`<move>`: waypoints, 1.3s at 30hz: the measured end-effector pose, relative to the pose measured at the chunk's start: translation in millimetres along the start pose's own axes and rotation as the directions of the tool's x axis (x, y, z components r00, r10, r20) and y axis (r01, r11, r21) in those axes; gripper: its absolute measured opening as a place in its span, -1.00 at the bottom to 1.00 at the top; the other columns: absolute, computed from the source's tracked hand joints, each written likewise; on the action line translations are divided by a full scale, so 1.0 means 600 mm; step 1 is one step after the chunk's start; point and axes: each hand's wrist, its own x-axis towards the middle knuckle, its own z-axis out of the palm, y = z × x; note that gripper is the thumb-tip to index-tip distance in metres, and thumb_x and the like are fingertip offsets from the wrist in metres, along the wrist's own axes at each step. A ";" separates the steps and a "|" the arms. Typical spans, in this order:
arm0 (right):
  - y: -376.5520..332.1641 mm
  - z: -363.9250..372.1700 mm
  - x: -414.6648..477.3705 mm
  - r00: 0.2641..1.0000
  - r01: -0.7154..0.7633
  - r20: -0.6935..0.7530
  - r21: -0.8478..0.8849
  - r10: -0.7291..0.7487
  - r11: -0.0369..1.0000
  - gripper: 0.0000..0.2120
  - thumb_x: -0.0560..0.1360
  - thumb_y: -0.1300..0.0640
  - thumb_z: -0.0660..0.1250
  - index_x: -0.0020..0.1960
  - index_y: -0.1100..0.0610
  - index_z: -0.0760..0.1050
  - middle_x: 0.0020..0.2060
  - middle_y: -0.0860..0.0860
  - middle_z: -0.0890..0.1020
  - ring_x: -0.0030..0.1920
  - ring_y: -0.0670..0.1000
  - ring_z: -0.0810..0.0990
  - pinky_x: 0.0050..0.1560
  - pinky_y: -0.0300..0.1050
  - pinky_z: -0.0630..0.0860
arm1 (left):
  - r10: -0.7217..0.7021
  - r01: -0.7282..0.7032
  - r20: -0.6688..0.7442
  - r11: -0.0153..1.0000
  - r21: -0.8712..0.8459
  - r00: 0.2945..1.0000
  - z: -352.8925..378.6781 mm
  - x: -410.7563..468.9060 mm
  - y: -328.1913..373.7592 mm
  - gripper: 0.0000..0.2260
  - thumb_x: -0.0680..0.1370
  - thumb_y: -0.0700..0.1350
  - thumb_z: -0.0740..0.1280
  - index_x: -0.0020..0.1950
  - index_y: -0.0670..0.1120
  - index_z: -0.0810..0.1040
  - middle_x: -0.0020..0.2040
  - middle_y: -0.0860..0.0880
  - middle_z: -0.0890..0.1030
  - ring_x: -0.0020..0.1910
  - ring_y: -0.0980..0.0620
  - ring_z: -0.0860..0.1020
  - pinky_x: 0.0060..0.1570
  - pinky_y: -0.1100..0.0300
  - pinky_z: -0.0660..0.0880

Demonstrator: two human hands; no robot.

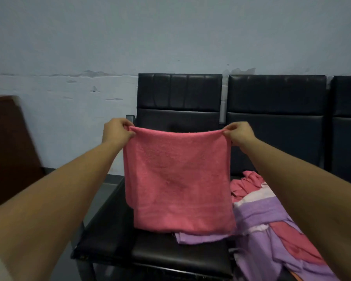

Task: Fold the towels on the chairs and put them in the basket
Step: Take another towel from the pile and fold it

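A pink towel point(178, 179) hangs doubled over in the air above the left black chair point(178, 94). My left hand point(117, 130) pinches its top left corner and my right hand point(239, 132) pinches its top right corner, stretching the top edge flat between them. The towel's lower edge reaches down to the seat. Under and to the right of it lies a heap of purple towels point(267, 236) mixed with pink towels point(245, 185) on the chair seats. No basket is in view.
A row of black padded chairs point(276, 110) stands against a pale, peeling wall point(89, 57). A dark brown wooden panel point(8, 149) stands at the left. Grey floor point(105, 191) shows between that panel and the chairs.
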 end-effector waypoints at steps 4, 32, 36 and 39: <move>-0.072 -0.004 0.058 0.982 0.146 -0.140 0.158 -0.124 0.977 -0.74 0.50 0.29 0.42 -0.26 -0.02 0.59 -0.24 0.00 0.66 -0.10 0.04 0.64 -0.08 -0.07 0.58 | 0.006 -0.021 -0.149 0.995 -0.100 0.989 -0.012 0.056 0.025 -0.81 0.48 -0.28 0.44 0.08 -0.15 0.71 -0.11 -0.07 0.64 -0.10 0.00 0.57 -0.08 0.28 0.42; 0.175 0.073 -0.238 0.908 -0.149 0.394 -0.015 0.143 0.989 -0.74 0.41 0.50 0.27 -0.32 0.20 0.52 -0.31 0.19 0.61 -0.28 0.12 0.54 -0.31 -0.14 0.45 | -0.145 0.135 0.521 0.989 0.056 0.841 0.007 -0.207 -0.233 -0.93 0.57 -0.15 0.41 -0.08 -0.02 0.66 -0.10 0.01 0.69 -0.04 0.06 0.61 -0.09 0.19 0.44; 0.170 0.084 -0.212 0.864 -0.184 0.461 -0.087 0.203 0.979 -0.78 0.45 0.45 0.25 -0.27 0.21 0.54 -0.49 0.07 0.47 -0.45 0.01 0.44 -0.46 -0.25 0.40 | -0.209 0.217 0.546 0.975 0.051 0.811 0.043 -0.189 -0.240 -0.90 0.61 -0.14 0.34 -0.08 -0.03 0.61 -0.06 -0.02 0.65 -0.04 0.02 0.57 -0.11 0.13 0.46; 0.188 0.118 -0.177 0.873 -0.165 0.438 -0.145 0.213 0.975 -0.85 0.49 0.36 0.32 -0.21 0.19 0.57 -0.42 0.05 0.50 -0.41 0.00 0.46 -0.41 -0.20 0.48 | -0.231 0.205 0.500 0.973 0.107 0.835 0.090 -0.165 -0.256 -0.92 0.60 -0.13 0.37 -0.08 -0.02 0.62 -0.05 0.01 0.63 0.00 0.01 0.56 -0.06 0.11 0.43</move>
